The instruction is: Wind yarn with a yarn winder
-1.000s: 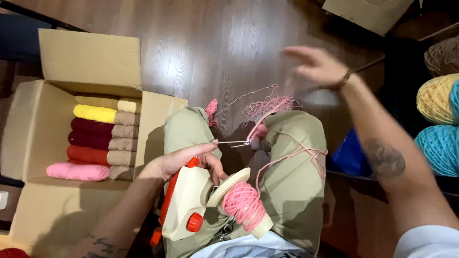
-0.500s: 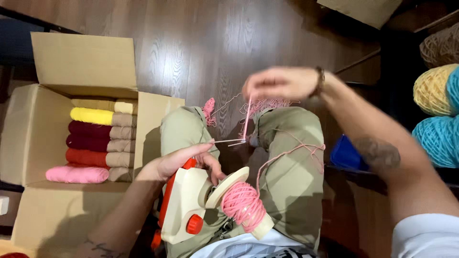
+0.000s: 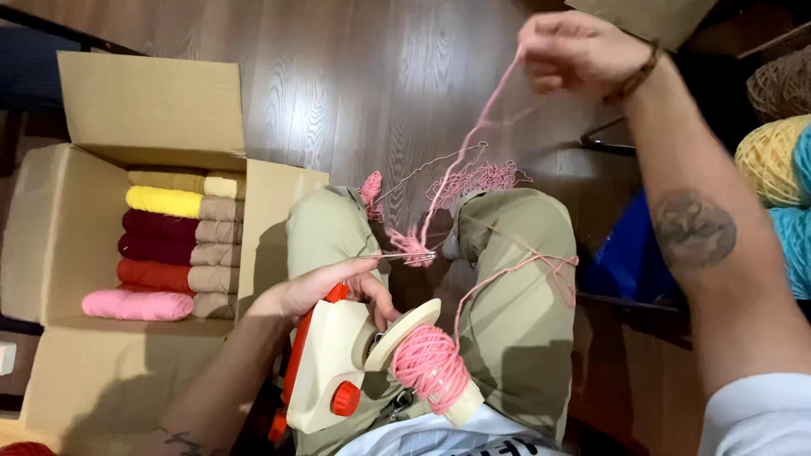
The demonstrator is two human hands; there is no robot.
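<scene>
Here: hand-cranked yarn winder [image 3: 334,367] on a seated person's lap, pink yarn being fed.

Left hand [image 3: 325,287] rests on the cream-and-orange winder, fingers curled over its top by the metal guide arm [image 3: 405,256]. Right hand [image 3: 583,51], raised high over the wooden floor [image 3: 338,84], pinches the pink yarn strand [image 3: 473,139] between its fingertips. The strand runs down to a loose pink tangle [image 3: 477,179] at the knees, then to the pink cake [image 3: 427,365] wound on the winder's cone. Left: open cardboard box [image 3: 152,110] holding yellow, maroon, red and pink skeins [image 3: 165,245]. Right edge: yellow and blue yarn balls [image 3: 777,160].
</scene>
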